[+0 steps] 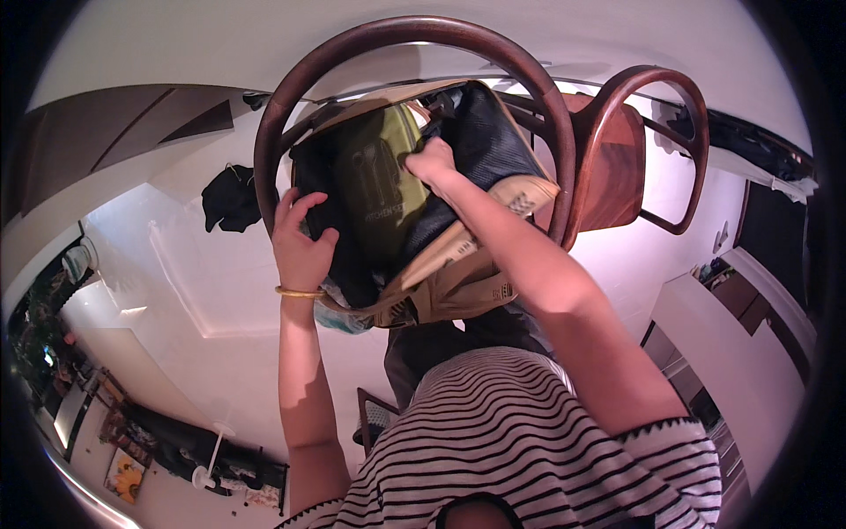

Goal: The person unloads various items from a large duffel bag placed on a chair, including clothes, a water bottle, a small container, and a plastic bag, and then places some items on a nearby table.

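Observation:
A large tan fabric bag [456, 278] with a dark lining stands wide open on a wooden chair [423, 30]. Inside it lies an olive-green pouch [377, 178] with utensil outlines and printed writing. My right hand [433, 161] reaches into the bag, its fingers closed at the pouch's upper right edge, beside the black lining [489, 132]. My left hand [304, 231] is at the bag's left rim, thumb and fingers apart, nothing seen between them; a yellow bangle [299, 292] circles that wrist. Something in a clear plastic bag [344, 319] shows below the rim.
A second wooden chair [611, 165] stands to the right. On the pale floor at left lies a black cloth or bag [231, 198]. A white cabinet [727, 337] is at the lower right. A dark clothes pile [185, 436] and a flower picture [125, 476] appear lower left.

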The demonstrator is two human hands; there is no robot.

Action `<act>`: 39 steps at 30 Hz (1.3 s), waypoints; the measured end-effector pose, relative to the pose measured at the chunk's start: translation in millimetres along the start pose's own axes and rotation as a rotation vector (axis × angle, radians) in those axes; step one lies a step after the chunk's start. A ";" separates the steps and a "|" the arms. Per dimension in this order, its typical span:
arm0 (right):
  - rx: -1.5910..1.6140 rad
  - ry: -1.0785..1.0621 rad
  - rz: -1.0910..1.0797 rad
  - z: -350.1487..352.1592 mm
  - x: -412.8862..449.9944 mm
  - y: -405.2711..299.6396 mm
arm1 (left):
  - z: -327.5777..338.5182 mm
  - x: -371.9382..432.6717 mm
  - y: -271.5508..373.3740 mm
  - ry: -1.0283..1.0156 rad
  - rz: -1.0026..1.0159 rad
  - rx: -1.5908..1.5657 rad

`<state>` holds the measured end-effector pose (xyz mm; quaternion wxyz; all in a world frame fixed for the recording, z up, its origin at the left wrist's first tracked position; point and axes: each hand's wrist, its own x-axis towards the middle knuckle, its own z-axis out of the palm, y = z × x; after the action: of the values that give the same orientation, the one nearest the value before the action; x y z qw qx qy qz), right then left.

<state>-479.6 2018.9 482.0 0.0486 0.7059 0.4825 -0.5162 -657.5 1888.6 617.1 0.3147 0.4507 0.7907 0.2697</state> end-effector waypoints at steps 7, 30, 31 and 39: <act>0.020 -0.177 -0.694 14.8 -121.0 -24.9 | -2.9 -1.2 44.8 -0.142 0.293 0.596; -1.238 -0.786 -0.922 -93.8 -206.5 20.4 | -22.4 26.3 7.3 -0.530 0.309 0.659; -1.240 -0.801 -0.924 -94.1 -206.8 18.9 | -22.3 26.4 6.4 -0.518 0.318 0.628; -1.320 -0.960 -0.895 -120.3 -221.7 -7.5 | -10.1 41.2 -11.7 -0.441 0.362 0.445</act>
<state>-403.4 1951.2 712.8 0.4310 -0.0059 0.8339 -0.3447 -687.7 1918.2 604.9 0.3191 0.6882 0.6505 0.0387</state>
